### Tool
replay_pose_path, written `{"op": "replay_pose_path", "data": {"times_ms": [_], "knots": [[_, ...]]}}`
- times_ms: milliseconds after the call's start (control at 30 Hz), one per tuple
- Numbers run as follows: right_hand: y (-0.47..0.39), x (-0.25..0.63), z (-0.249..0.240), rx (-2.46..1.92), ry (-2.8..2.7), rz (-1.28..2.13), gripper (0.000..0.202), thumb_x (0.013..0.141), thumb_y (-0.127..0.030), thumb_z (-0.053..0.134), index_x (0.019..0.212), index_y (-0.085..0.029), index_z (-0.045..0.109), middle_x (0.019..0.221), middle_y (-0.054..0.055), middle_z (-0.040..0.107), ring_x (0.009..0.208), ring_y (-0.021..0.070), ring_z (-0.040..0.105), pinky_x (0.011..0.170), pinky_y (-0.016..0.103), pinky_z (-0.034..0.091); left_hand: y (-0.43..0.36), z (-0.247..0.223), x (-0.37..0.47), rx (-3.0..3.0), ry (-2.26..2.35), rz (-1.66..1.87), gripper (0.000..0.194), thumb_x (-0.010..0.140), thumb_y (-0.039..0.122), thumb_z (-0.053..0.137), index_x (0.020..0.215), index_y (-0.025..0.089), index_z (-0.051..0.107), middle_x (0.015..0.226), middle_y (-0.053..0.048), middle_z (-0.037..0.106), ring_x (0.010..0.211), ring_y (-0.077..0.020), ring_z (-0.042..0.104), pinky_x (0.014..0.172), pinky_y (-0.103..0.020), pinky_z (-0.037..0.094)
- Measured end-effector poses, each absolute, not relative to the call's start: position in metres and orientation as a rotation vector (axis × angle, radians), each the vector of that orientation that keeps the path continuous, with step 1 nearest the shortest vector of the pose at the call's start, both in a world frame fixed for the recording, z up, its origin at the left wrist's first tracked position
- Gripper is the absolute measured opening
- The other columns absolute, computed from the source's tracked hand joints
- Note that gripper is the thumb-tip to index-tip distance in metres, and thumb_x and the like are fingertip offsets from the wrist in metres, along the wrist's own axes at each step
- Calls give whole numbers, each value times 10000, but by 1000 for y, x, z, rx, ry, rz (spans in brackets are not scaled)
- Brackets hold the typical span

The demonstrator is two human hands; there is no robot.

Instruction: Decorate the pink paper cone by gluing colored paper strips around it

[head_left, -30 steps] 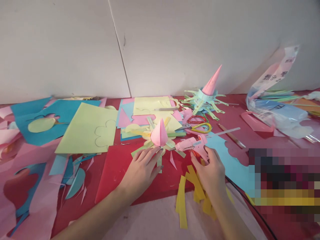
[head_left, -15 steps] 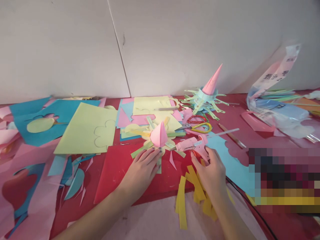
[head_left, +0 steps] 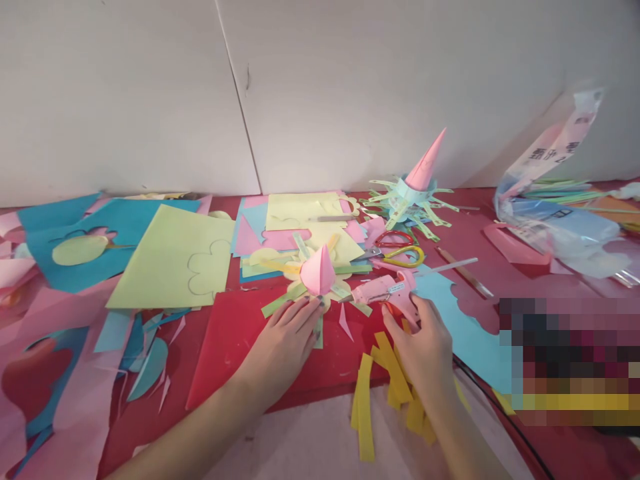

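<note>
With our right hand (head_left: pixel 426 341) gripping the glue gun (head_left: pixel 376 289), its nozzle points left, just right of the cone (head_left: pixel 318 273), our open left hand (head_left: pixel 280 341) at the cone's near edge.

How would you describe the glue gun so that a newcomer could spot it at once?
On the red table, find the right hand. It holds the glue gun, nozzle toward the nearer pink cone. Unlike the yellow strips nearby, it has a pink body with a small pale label.
</note>
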State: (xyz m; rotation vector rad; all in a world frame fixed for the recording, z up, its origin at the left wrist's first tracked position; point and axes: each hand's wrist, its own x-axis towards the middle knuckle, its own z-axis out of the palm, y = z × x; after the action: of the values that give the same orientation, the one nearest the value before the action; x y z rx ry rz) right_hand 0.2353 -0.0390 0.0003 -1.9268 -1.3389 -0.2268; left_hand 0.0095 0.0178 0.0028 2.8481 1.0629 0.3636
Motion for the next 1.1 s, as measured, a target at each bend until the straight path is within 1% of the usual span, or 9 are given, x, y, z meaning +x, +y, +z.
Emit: {"op": "replay_pose_path", "data": {"times_ms": [333,400,533,600,733,867,1000,1067,1100], "knots": [[-38,235,-2,-1904,-1331,-206,293,790,-400,567,992,-190,538,847,52,593,740,186,565,638,302,458,19,0,8,2848,1053,363,414,917,172,366,1325,171,436,1370,-59,495,1267,-221,441,1046,-416,392],[-38,235,-3,-1907,-1336,-208,303,795,-401,567,1009,-189,536,862,56,595,761,190,571,654,305,462,19,-1,6,2885,1023,335,433,912,136,343,1336,171,422,1386,-61,476,1291,-235,412,1055,-431,373],[-39,236,-6,-1902,-1353,-213,323,806,-417,554,1036,-192,531,909,68,605,821,207,580,688,320,470,19,-2,4,2934,985,273,555,855,9,298,1384,169,344,1426,-56,424,1328,-241,358,1067,-437,347],[-39,236,-6,-1894,-1348,-212,324,807,-421,551,1039,-196,530,913,70,605,820,209,582,688,325,471,19,-3,4,2931,1003,302,547,863,15,300,1386,170,335,1411,-56,445,1316,-229,378,1062,-423,356],[-39,236,-5,-1898,-1333,-197,305,795,-401,568,1019,-197,530,893,61,603,809,205,583,683,320,478,24,-4,4,2907,1051,387,459,896,79,320,1341,166,397,1331,-76,531,1255,-219,460,1025,-408,399],[-40,235,-5,-1891,-1348,-185,293,797,-374,567,1018,-186,529,914,72,609,850,216,583,712,329,486,30,6,4,2841,1060,362,489,846,30,322,1292,177,460,1254,-72,595,1196,-206,520,1002,-402,420],[-40,235,-5,-1880,-1346,-176,293,804,-363,557,1038,-189,524,938,82,611,884,228,583,719,340,487,33,26,11,2809,1082,326,522,768,-25,331,1190,184,555,1172,-75,642,1116,-223,577,972,-414,439],[-41,235,-5,-1886,-1333,-162,299,805,-369,553,1045,-192,523,949,84,610,889,231,586,712,341,487,35,36,15,2817,1070,338,512,748,-34,345,1137,188,592,1098,-72,673,1031,-222,620,928,-389,465],[-41,235,-5,-1889,-1324,-154,303,805,-374,552,1047,-194,524,947,83,609,889,232,588,709,340,487,36,41,16,2808,1061,364,484,760,-22,353,1108,195,610,1049,-66,689,969,-212,643,894,-366,483]]}}
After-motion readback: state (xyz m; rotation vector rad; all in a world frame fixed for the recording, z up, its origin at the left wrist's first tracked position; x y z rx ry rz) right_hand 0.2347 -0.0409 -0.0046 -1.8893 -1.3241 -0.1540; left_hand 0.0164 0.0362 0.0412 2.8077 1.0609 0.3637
